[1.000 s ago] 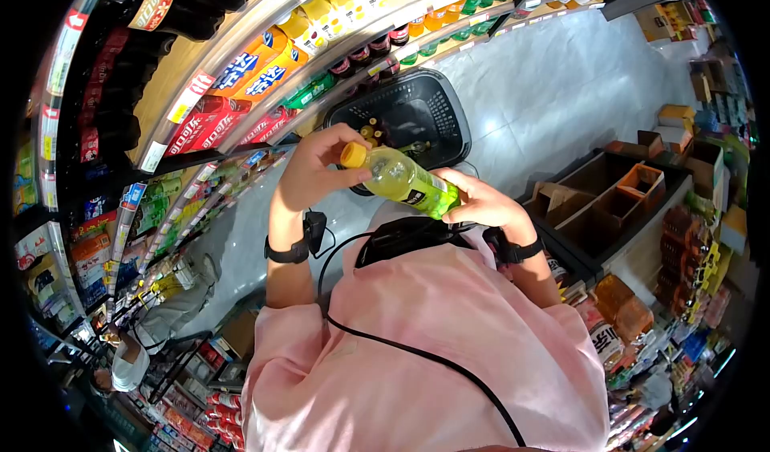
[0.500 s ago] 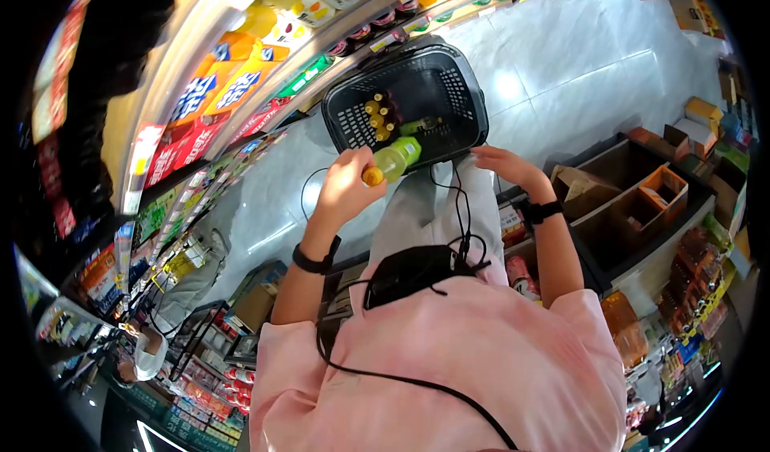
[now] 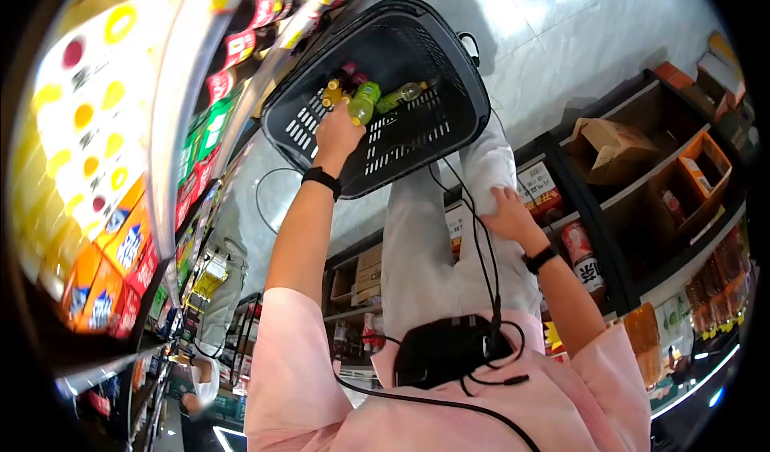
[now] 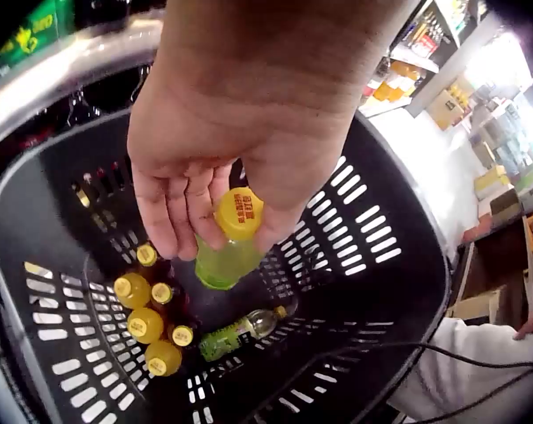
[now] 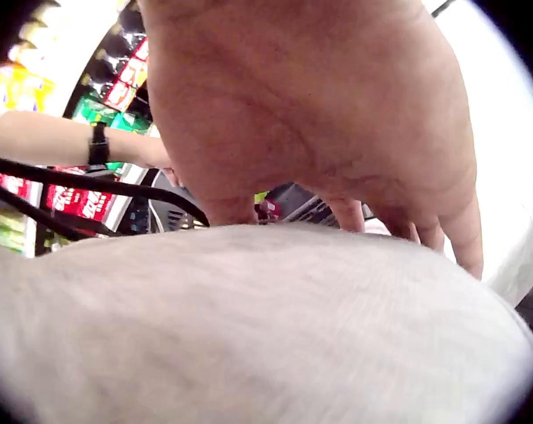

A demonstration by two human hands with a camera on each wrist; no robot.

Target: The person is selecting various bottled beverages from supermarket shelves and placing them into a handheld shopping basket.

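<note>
My left hand (image 3: 338, 137) reaches into a black basket (image 3: 455, 135) and grips a green-yellow bottle (image 3: 364, 103) near its yellow cap. In the left wrist view the hand (image 4: 236, 132) has its thumb and fingers round the neck of the bottle (image 4: 224, 265), above the basket floor. Below it, several yellow-capped bottles (image 4: 145, 324) stand upright at one side, and a green-labelled bottle (image 4: 240, 334) lies on its side. My right hand (image 3: 511, 214) rests on the grey trouser leg with its fingers spread; the right wrist view shows this hand (image 5: 319, 115) over the cloth (image 5: 266, 327).
Drink shelves (image 3: 172, 115) curve along the left. At the right stands a low display unit (image 3: 593, 211) with cardboard boxes (image 3: 611, 149). Black cables (image 3: 473, 211) hang in front of the legs. Grey tiled floor (image 3: 553, 19) lies beyond the basket.
The left hand has lowered the bottle into the basket. The right hand let go of the bottle and came down onto the leg. The view has moved closer to the basket.
</note>
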